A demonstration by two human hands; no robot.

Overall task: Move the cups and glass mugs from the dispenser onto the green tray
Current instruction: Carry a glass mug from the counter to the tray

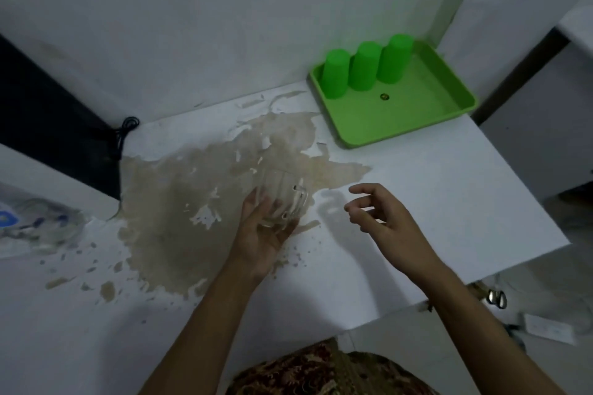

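A clear glass mug (282,194) rests in my left hand (266,231), tilted, its handle toward the right, over the worn patch of the white table. My right hand (382,215) hovers just right of the mug with fingers spread and curled, holding nothing. At the far right corner lies the green tray (414,119). Three green cups stand upside down in a row along its back left side: one (334,73), a second (363,66), a third (394,58). No dispenser is in view.
The white table (449,202) has a large brown patch of peeled surface (199,202). White walls close off the back. A black cable (126,128) hangs at the back left by a dark gap. A crumpled plastic bag (35,221) lies at the left edge.
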